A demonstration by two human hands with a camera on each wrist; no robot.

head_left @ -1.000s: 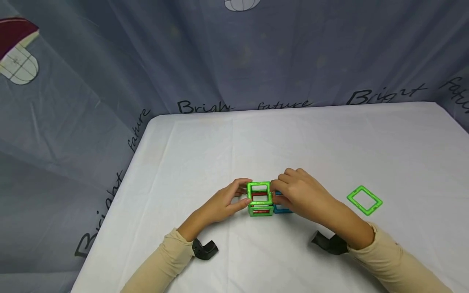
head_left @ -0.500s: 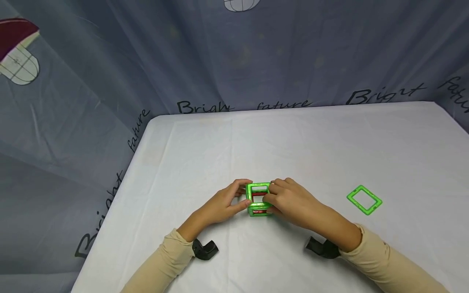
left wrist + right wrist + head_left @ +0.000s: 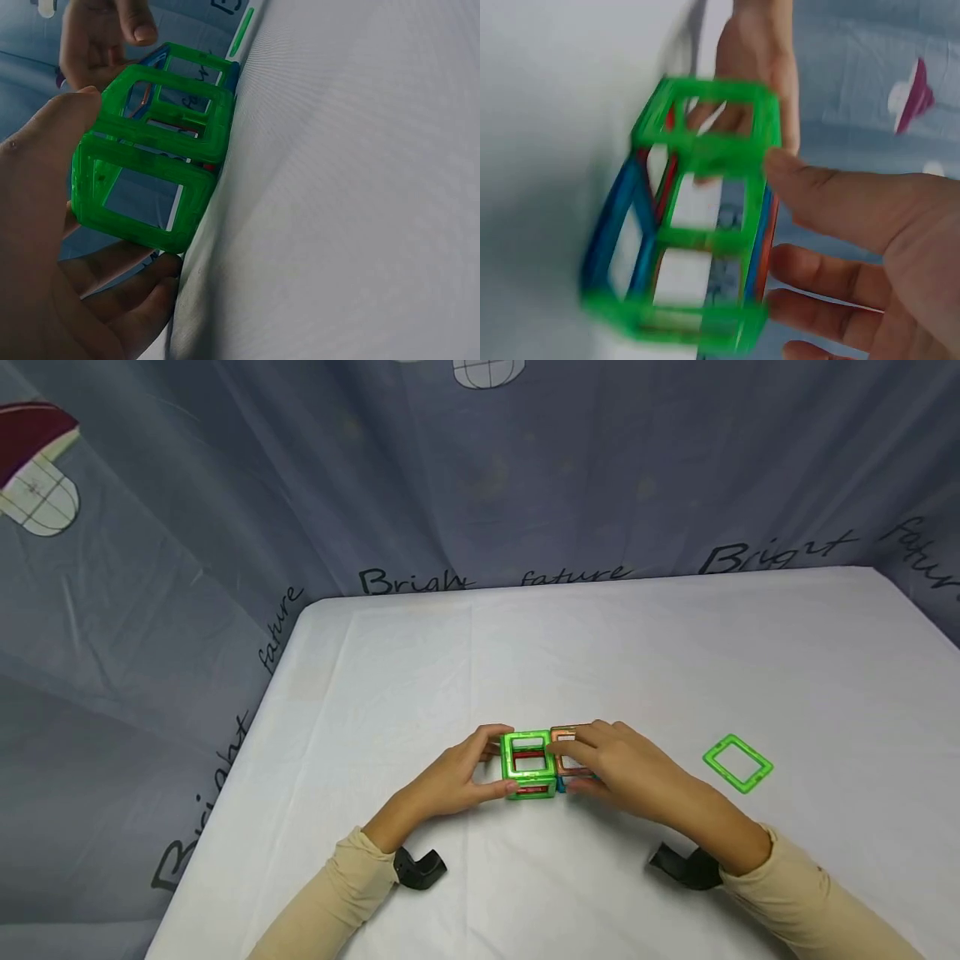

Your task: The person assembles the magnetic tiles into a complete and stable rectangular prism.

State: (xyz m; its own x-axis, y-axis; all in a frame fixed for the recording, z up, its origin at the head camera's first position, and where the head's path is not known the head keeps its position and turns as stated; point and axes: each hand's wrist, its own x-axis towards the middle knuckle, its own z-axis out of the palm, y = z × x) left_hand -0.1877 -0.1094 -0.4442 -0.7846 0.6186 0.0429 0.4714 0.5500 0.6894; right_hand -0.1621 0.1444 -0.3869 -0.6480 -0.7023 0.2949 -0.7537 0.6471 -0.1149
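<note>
On the white table stands a small boxy build of magnetic tiles. Its left part is a green cube [image 3: 528, 776] with red tiles showing inside. Against the right side of that cube lies an orange tile [image 3: 573, 772] on top, with a blue tile [image 3: 562, 785] below. My left hand [image 3: 456, 782] grips the green cube, thumb at its near edge and fingers behind its left side. My right hand [image 3: 637, 772] rests over the orange tile, forefinger extended to the seam and thumb low at the front. In the right wrist view the joined frame [image 3: 724, 156] looks blurred.
A loose green square tile [image 3: 725, 776] lies flat on the table to the right. Black wrist mounts [image 3: 420, 870] sit under both sleeves. Grey cloth with lettering [image 3: 577, 576] hangs behind the table's far edge.
My right hand moves left over the build, then back right, uncovering the orange tile beside the green cube. My left hand keeps its grip on the cube.
</note>
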